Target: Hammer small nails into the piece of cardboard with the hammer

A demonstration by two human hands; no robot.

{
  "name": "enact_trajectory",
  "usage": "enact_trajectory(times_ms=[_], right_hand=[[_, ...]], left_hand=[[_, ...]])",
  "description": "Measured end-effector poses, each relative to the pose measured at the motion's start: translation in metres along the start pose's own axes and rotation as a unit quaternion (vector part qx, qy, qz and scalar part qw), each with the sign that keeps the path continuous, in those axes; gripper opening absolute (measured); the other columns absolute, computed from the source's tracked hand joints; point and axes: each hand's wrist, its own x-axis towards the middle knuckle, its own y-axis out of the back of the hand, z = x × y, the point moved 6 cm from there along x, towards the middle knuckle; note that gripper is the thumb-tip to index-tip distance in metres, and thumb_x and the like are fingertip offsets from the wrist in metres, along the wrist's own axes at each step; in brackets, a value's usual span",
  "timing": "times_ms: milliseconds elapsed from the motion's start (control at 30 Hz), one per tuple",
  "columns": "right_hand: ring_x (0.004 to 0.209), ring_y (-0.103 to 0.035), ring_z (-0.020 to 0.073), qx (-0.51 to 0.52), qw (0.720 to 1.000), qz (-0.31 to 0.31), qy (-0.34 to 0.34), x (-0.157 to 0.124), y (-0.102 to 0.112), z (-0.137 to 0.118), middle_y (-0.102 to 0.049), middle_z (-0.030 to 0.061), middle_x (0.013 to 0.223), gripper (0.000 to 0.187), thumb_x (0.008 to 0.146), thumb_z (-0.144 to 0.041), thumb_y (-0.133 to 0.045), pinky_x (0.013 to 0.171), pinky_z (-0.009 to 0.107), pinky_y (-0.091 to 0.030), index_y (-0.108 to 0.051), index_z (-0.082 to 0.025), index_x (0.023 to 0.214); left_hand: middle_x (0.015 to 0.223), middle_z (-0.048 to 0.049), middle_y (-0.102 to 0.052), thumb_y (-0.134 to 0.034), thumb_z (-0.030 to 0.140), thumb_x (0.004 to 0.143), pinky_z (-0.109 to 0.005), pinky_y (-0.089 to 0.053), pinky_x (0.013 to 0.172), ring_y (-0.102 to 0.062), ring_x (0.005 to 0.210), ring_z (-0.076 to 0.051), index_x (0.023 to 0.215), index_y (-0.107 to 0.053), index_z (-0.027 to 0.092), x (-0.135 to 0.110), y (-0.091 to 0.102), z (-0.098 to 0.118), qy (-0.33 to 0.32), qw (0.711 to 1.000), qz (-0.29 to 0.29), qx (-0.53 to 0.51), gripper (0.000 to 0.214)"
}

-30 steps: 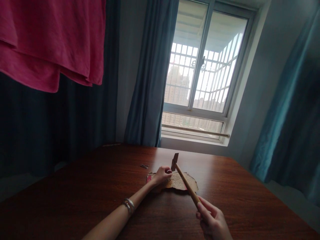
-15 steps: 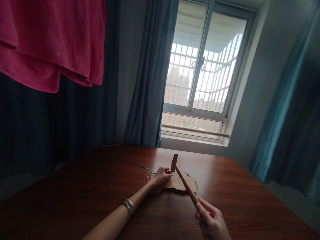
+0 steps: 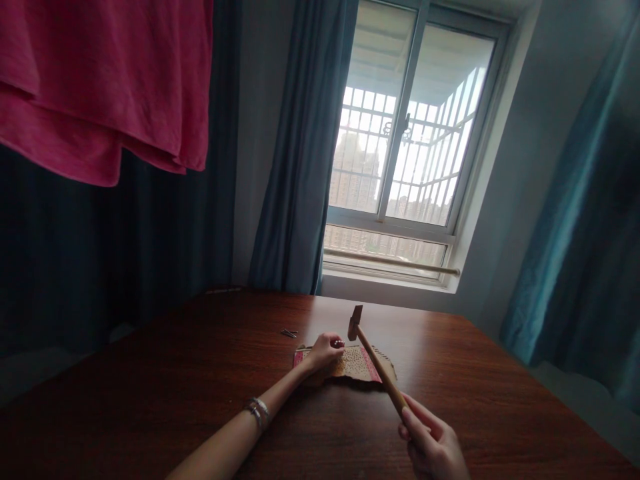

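Observation:
My right hand point(image 3: 434, 437) is wrapped round the wooden handle of a hammer point(image 3: 379, 365). The hammer's head is raised above the cardboard, a little to the right of my left fingers and apart from them. My left hand point(image 3: 327, 352) rests over the left part of a torn, perforated piece of cardboard point(image 3: 357, 363) with pink strips. Its fingertips are pinched together; what they hold is hidden or too small to make out. Beyond that hand lie several thin metal nails point(image 3: 289, 333) in a small bunch.
The brown wooden table point(image 3: 165, 393) spreads out on all sides of the cardboard. A pink cloth point(image 3: 105, 93) hangs at the upper left. Behind the table are blue curtains point(image 3: 295, 160) and a barred window point(image 3: 425, 133).
The hammer and my right hand have shifted slightly to the right, so the head is farther from my left fingers. My left hand stays in place, still pinched.

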Motion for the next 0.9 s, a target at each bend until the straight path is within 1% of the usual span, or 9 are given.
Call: enact_trajectory(times_ms=[100,167,233,300,333,433,567,733,900], right_hand=[[0.031,-0.031,0.0037,-0.071,0.992,0.082,0.069,0.004,0.024,0.001,-0.056,-0.0007,0.050,0.074,0.049,-0.055,-0.075,0.031,0.019,-0.022,-0.062,-0.008,0.105],[0.038,-0.044,0.0101,-0.149,0.973,0.139,0.107,0.006,0.040,0.000,-0.063,0.0034,0.057,0.073,0.051,-0.055,-0.073,0.037,0.023,-0.033,-0.063,-0.009,0.106],[0.058,-0.059,0.0196,-0.231,0.945,0.195,0.126,0.006,0.057,-0.002,-0.068,0.0079,0.071,0.064,0.056,-0.053,-0.068,0.051,0.027,-0.044,-0.064,-0.012,0.105],[0.079,-0.062,0.0260,-0.315,0.909,0.249,0.113,0.005,0.075,-0.004,-0.070,0.0099,0.085,0.054,0.063,-0.050,-0.062,0.063,0.029,-0.047,-0.065,-0.016,0.105],[0.083,-0.062,0.0276,-0.353,0.892,0.266,0.095,0.006,0.084,-0.005,-0.070,0.0101,0.089,0.050,0.066,-0.049,-0.058,0.066,0.031,-0.047,-0.065,-0.019,0.106],[0.080,-0.064,0.0288,-0.431,0.860,0.272,0.034,0.009,0.106,-0.006,-0.070,0.0109,0.090,0.048,0.069,-0.048,-0.053,0.064,0.033,-0.047,-0.065,-0.022,0.108],[0.071,-0.064,0.0277,-0.462,0.846,0.265,-0.006,0.012,0.126,-0.006,-0.071,0.0106,0.087,0.048,0.068,-0.050,-0.052,0.060,0.033,-0.047,-0.066,-0.024,0.106],[0.066,-0.064,0.0273,-0.474,0.843,0.252,-0.004,0.014,0.131,-0.001,-0.071,0.0110,0.084,0.050,0.068,-0.049,-0.051,0.059,0.034,-0.047,-0.064,-0.024,0.110],[0.062,-0.064,0.0269,-0.510,0.821,0.255,0.011,0.017,0.134,-0.001,-0.071,0.0100,0.078,0.049,0.070,-0.048,-0.049,0.056,0.034,-0.046,-0.062,-0.025,0.112]], left_hand=[[0.072,-0.0051,-0.065,-0.056,0.024,0.066,-0.022,-0.039,0.060,-0.057,0.067,-0.015,0.074,-0.066,0.010,0.000,0.000,-0.001,-0.009,1.000,0.004,0.010,0.019],[0.072,-0.0053,-0.065,-0.056,0.024,0.066,-0.022,-0.039,0.059,-0.057,0.067,-0.015,0.074,-0.066,0.010,0.000,0.000,0.000,-0.012,1.000,0.007,0.015,0.020],[0.072,-0.0056,-0.065,-0.055,0.024,0.066,-0.022,-0.040,0.059,-0.057,0.067,-0.015,0.074,-0.066,0.010,0.000,0.000,0.001,-0.006,1.000,0.008,0.015,0.020],[0.072,-0.0058,-0.066,-0.055,0.023,0.065,-0.021,-0.040,0.059,-0.058,0.068,-0.015,0.074,-0.067,0.009,0.000,0.000,0.002,0.001,1.000,0.006,0.009,0.020],[0.072,-0.0057,-0.066,-0.055,0.023,0.065,-0.021,-0.040,0.060,-0.058,0.068,-0.015,0.074,-0.067,0.010,0.000,0.000,0.002,0.001,1.000,0.006,0.008,0.020],[0.071,-0.0055,-0.065,-0.055,0.023,0.065,-0.022,-0.040,0.060,-0.057,0.067,-0.015,0.073,-0.067,0.010,0.000,0.001,0.004,-0.005,1.000,0.009,0.010,0.020],[0.071,-0.0053,-0.065,-0.056,0.025,0.065,-0.022,-0.040,0.060,-0.056,0.066,-0.015,0.073,-0.066,0.009,-0.001,0.001,0.003,0.003,1.000,0.006,0.008,0.021],[0.069,-0.0049,-0.065,-0.056,0.026,0.066,-0.022,-0.040,0.060,-0.057,0.067,-0.015,0.071,-0.065,0.010,-0.002,0.001,0.006,0.005,1.000,0.002,-0.002,0.019],[0.071,-0.0051,-0.065,-0.058,0.026,0.065,-0.022,-0.040,0.060,-0.057,0.068,-0.015,0.072,-0.066,0.011,-0.002,0.001,0.006,0.016,1.000,0.008,-0.002,0.019]])
